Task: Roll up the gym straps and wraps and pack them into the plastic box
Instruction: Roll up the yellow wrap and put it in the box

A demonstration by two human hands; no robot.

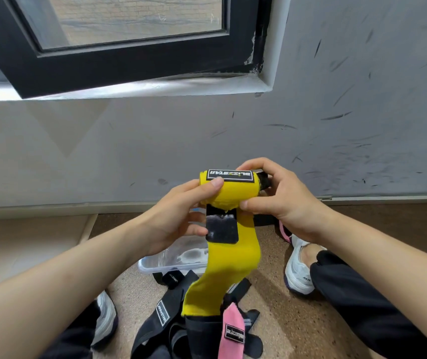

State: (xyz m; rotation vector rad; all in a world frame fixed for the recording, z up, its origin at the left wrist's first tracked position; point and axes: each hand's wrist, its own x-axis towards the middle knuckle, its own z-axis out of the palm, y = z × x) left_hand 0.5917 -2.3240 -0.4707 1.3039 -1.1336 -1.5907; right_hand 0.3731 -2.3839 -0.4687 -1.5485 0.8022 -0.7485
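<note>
Head view: left hand point(181, 216) and right hand point(279, 195) each close their grip around a half-rolled yellow wrap point(229, 193) held above the plastic box point(160, 263), its loose tail hanging in front of the box. Rolling is under way; the next move probably calls for winding in that tail tightly.

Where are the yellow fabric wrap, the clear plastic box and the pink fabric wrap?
yellow fabric wrap point(229, 191), head view, on the rolled part.
clear plastic box point(165, 269), head view, on its near rim.
pink fabric wrap point(233, 317), head view, just above its label.
</note>
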